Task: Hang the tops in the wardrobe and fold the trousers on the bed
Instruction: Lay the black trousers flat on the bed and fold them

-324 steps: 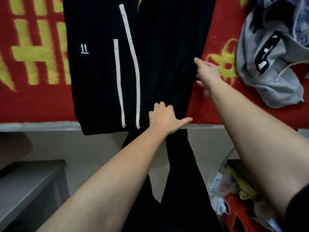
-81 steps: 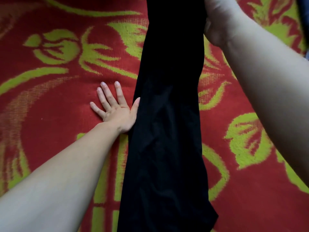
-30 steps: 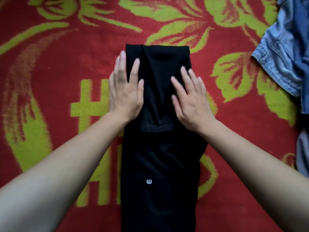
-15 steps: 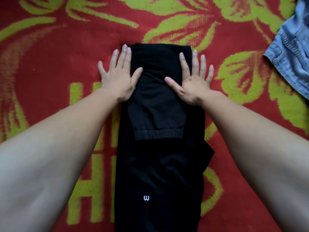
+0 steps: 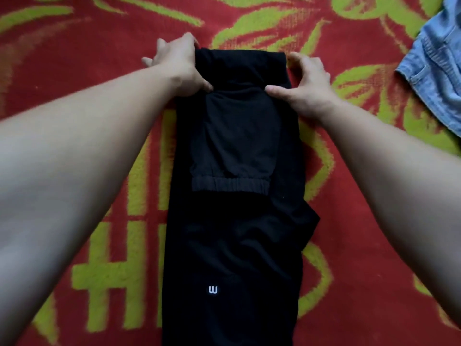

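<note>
While the black trousers point(image 5: 234, 233) are lying lengthwise down the middle of the bed's red blanket point(image 5: 74, 78), both hands are holding their far, folded end. The left hand point(image 5: 179, 63) is gripping the left corner of that fold, thumb pressing on top and fingers curling round the edge. The right hand point(image 5: 309, 83) is pinching the right corner the same way. An elastic cuff point(image 5: 230, 184) is lying folded back over the trousers, about midway down the view. Both forearms are flanking the garment. A blue denim garment point(image 5: 436, 71) is lying at the upper right, well apart from the trousers. A small white mark point(image 5: 212, 290) resembling a "w" is showing low on the black cloth. Yellow-green leaf shapes and block strokes are running across the blanket, not readable as words.
</note>
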The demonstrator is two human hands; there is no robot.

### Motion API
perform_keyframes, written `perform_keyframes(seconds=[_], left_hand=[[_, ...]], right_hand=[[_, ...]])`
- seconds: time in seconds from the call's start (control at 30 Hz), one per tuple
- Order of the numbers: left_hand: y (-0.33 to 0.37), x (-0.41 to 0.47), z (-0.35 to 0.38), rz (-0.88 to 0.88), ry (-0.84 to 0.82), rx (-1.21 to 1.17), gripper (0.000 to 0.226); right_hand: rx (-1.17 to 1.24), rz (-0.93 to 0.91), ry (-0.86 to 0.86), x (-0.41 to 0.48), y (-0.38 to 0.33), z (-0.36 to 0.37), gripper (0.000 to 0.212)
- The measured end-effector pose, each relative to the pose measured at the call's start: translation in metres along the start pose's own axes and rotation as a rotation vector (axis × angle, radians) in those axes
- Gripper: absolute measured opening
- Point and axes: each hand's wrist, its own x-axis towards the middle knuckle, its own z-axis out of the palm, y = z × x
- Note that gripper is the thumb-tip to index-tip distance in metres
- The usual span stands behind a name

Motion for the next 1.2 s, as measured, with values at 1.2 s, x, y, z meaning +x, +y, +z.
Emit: perform_keyframes(seconds=[1.2], left_hand=[[-0.107,-0.431,0.105,0.324,-0.103,0.066,0.042]], right_hand=[[-0.379,-0.389,-0.216,-0.411,0.049,0.044,0.043]])
